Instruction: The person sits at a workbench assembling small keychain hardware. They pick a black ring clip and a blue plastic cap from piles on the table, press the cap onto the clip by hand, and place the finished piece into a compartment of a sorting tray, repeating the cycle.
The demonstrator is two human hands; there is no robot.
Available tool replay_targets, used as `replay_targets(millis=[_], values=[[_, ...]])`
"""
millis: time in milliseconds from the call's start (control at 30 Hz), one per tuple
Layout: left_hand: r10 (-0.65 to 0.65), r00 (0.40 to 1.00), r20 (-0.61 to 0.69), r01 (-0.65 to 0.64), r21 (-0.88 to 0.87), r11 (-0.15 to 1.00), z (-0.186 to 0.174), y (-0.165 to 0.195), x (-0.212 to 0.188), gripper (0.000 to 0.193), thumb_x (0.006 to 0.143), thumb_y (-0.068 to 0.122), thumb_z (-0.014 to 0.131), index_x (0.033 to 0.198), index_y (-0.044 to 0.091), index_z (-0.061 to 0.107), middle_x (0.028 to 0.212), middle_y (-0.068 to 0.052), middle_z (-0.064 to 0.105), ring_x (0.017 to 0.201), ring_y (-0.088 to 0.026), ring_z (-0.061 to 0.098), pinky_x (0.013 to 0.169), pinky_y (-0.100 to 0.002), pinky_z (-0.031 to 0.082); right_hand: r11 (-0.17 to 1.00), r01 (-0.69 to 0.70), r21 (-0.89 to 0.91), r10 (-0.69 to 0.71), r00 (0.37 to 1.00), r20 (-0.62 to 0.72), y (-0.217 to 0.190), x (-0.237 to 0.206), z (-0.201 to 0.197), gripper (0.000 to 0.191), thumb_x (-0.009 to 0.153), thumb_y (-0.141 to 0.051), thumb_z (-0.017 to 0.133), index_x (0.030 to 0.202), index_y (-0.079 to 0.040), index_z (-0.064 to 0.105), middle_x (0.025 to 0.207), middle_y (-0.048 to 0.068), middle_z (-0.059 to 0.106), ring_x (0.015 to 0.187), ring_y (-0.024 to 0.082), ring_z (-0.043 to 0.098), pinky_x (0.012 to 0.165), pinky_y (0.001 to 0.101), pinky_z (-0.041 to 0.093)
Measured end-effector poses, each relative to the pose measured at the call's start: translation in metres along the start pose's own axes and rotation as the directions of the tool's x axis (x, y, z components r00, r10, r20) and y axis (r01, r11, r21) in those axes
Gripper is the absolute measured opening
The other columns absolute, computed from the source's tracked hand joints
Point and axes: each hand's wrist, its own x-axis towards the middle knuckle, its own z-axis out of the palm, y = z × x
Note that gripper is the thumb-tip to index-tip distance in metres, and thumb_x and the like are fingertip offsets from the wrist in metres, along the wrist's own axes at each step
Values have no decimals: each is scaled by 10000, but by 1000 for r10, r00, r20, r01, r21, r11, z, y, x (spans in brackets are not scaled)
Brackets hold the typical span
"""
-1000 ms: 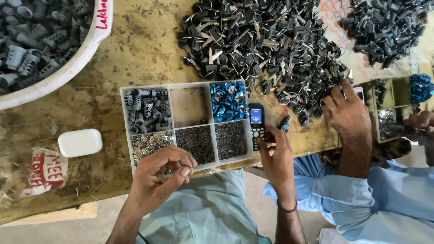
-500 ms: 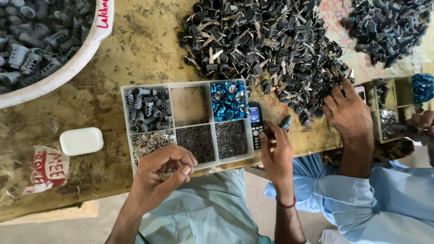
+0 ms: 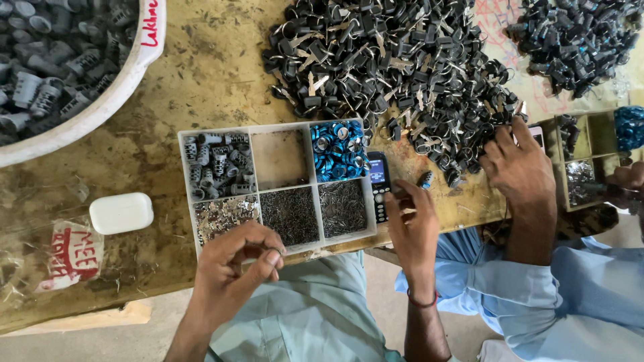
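Note:
My left hand (image 3: 236, 267) hovers over the front edge of a clear divided parts tray (image 3: 278, 190), fingers pinched on a small dark metal part. My right hand (image 3: 410, 224) rests at the table edge beside a small dark keypad phone (image 3: 379, 185), fingertips pinched on a tiny part next to a blue-tipped piece (image 3: 424, 179). The tray holds grey cylinders (image 3: 216, 164), blue rings (image 3: 339, 149), silvery bits (image 3: 225, 215) and dark pins (image 3: 290, 214); one compartment is bare.
A large heap of black parts (image 3: 396, 64) lies behind the tray. A white tub of grey cylinders (image 3: 50, 67) sits at far left, a white earbud case (image 3: 121, 212) nearby. A co-worker's hand (image 3: 518, 164) in a light-blue sleeve reaches into the heap beside a second tray (image 3: 583, 161).
My left hand has shifted slightly right along the tray's front edge, still pinching. My right hand stays by the phone. The co-worker's hand has barely moved.

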Motion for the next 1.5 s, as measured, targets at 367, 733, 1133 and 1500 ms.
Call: replay_targets(millis=[367, 733, 1133, 1500], values=[[-190, 981, 41, 194, -217, 957, 46, -4, -16, 68, 964, 32, 649, 964, -36, 659, 847, -65, 682, 702, -111, 668, 597, -286, 614, 608, -350, 713, -207, 797, 567, -56, -76, 6, 272, 1033, -1, 654, 1284, 1, 549, 1189, 74, 602, 1026, 128, 635, 881, 273, 541], [-196, 978, 68, 200, -63, 978, 34, 15, -14, 91, 908, 24, 738, 938, -61, 739, 838, -87, 742, 683, -133, 735, 587, -285, 632, 479, -641, 600, -156, 611, 776, -63, -54, 3, 315, 999, -72, 716, 1266, 14, 571, 930, 43, 600, 748, 70, 530, 659, 243, 446], [-47, 999, -14, 47, 28, 998, -4, 8, 1, 64, 905, 4, 734, 941, -49, 741, 840, -65, 724, 712, -100, 696, 611, -252, 598, 983, -105, -149, 101, 994, -35, -19, 13, -60, 168, 1071, -132, 676, 1201, -31, 708, 935, 122, 741, 802, 209, 712, 710, 306, 546], [47, 997, 59, -49, 34, 998, -5, 7, 4, 41, 916, -1, 736, 942, -32, 728, 851, -67, 715, 698, -98, 715, 587, -252, 613, 951, 47, -304, -55, 998, -20, 56, 13, -27, 289, 965, -163, 736, 1175, 20, 659, 1022, 193, 688, 887, 321, 694, 782, 410, 536]])
